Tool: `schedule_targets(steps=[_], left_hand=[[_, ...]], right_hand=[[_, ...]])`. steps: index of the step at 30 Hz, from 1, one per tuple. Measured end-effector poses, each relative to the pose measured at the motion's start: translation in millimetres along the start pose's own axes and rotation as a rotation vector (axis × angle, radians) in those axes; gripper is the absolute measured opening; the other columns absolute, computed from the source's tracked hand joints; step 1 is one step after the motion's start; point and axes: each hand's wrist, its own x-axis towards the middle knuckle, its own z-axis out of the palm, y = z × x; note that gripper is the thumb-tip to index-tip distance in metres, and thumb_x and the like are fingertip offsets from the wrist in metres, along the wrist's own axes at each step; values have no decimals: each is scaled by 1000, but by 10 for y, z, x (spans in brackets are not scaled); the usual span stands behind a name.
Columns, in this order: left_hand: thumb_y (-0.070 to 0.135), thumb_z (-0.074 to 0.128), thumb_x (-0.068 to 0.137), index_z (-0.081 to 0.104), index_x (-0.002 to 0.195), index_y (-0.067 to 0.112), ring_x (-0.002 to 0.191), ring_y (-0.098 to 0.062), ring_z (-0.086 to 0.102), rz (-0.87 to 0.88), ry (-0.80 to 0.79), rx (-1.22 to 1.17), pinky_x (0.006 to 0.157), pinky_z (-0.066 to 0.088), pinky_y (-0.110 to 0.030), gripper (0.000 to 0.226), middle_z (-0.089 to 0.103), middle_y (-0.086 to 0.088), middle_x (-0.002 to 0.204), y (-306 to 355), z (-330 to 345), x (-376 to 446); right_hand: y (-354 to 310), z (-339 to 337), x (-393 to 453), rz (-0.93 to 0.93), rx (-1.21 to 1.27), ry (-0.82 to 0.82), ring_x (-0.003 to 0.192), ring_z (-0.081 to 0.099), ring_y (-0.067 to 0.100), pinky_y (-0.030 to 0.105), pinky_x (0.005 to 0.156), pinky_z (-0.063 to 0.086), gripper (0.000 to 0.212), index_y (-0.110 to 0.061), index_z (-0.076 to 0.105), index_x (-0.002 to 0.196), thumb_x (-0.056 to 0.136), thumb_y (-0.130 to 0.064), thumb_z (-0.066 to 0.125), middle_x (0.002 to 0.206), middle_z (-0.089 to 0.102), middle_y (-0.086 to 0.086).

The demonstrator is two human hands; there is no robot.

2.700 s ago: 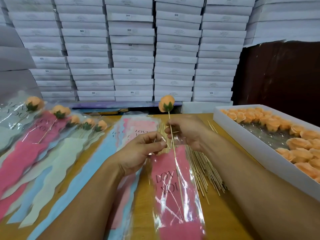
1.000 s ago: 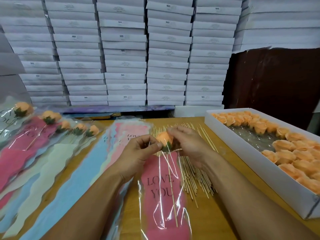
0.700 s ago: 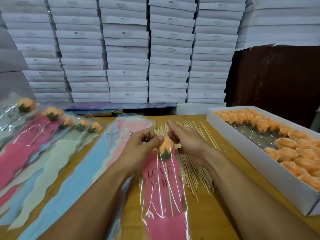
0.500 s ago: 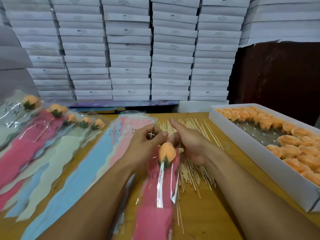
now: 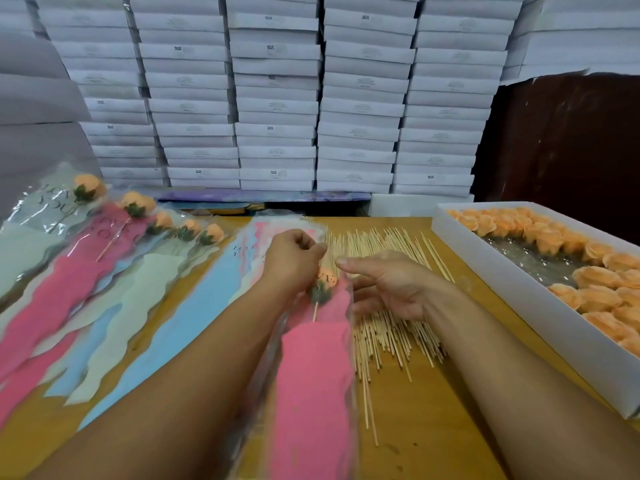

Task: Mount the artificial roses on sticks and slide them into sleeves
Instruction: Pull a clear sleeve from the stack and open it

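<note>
The peach artificial rose on its thin wooden stick (image 5: 325, 285) sat inside the clear plastic sleeve with pink paper (image 5: 313, 368), whose top the left hand (image 5: 294, 261) pinched; the right hand (image 5: 388, 285) hovered beside it, fingers loosely spread, over the pile of bamboo sticks (image 5: 384, 327) on the wooden surface (image 5: 415, 427).

Near centre, pink sleeve (image 5: 313, 382), clear top, peach rose (image 5: 327, 278) with green calyx inside. Left, finished sleeves (image 5: 62, 271) in pink, pale green, light blue. Right, white box (image 5: 512, 299) of peach roses. Pale wooden sticks (image 5: 388, 341) on brown table (image 5: 426, 427).
</note>
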Motion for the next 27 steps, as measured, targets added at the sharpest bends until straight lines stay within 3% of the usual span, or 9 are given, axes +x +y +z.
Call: schedule_targets(steps=[3, 8, 12, 16, 21, 23, 25, 27], left_hand=[[15, 70, 91, 48, 64, 15, 65, -25, 52, -67, 39, -7, 69, 52, -44, 34, 51, -4, 64, -39, 44, 46], [21, 66, 94, 48, 68, 17, 65, -21, 51, -77, 119, 83, 60, 41, -28, 32, 53, -1, 66, -24, 30, 139], [22, 64, 95, 45, 69, 18, 62, -18, 50, -70, 181, 128, 56, 37, -28, 32, 52, 1, 66, 28, -26, 218], [19, 64, 95, 45, 69, 17, 60, -19, 51, -71, 203, 102, 58, 41, -29, 32, 52, 0, 64, 42, -82, 285], [18, 63, 95, 43, 68, 17, 60, -18, 47, -112, 256, 50, 58, 37, -29, 33, 49, 0, 64, 22, -96, 322], [18, 62, 95, 45, 71, 15, 64, -21, 49, -129, 291, 28, 59, 39, -30, 30, 50, -1, 68, 36, -105, 330], [19, 61, 96, 48, 76, 13, 70, -25, 52, -128, 330, 11, 62, 45, -34, 25, 53, -5, 74, 60, -132, 347], [17, 60, 96, 48, 77, 12, 71, -26, 52, -114, 359, 1, 67, 48, -38, 23, 54, -6, 75, 87, -175, 376]], right_hand=[[-14, 50, -13, 13, -11, 8, 64, 69, 22, 30, 47, 53, 42, -2, 72, 98, 72, -33, 83, 81, 73, 13], [-24, 33, -54, 80, -122, -29, 60, 66, 22, 29, 46, 53, 45, 6, 71, 107, 81, -30, 80, 84, 73, 16], [-9, 9, -56, 104, -162, -126, 47, 63, 20, 26, 39, 50, 29, 3, 74, 91, 81, -23, 81, 69, 70, 11], [13, 9, -22, 106, -203, -134, 51, 61, 17, 24, 41, 49, 26, -5, 76, 77, 71, -28, 85, 67, 69, 8], [36, 23, -24, 112, -259, -176, 69, 70, 23, 31, 58, 56, 29, -4, 77, 80, 66, -26, 89, 81, 75, 12], [8, 21, -62, 136, -290, -248, 81, 74, 28, 39, 74, 62, 28, -1, 76, 89, 72, -20, 88, 91, 77, 15], [-18, 24, -110, 147, -347, -308, 97, 69, 44, 57, 95, 51, 41, 10, 71, 100, 74, -18, 86, 101, 73, 25], [-35, 0, -129, 148, -375, -359, 104, 64, 48, 63, 103, 43, 51, 20, 61, 110, 79, -15, 81, 105, 71, 27]])
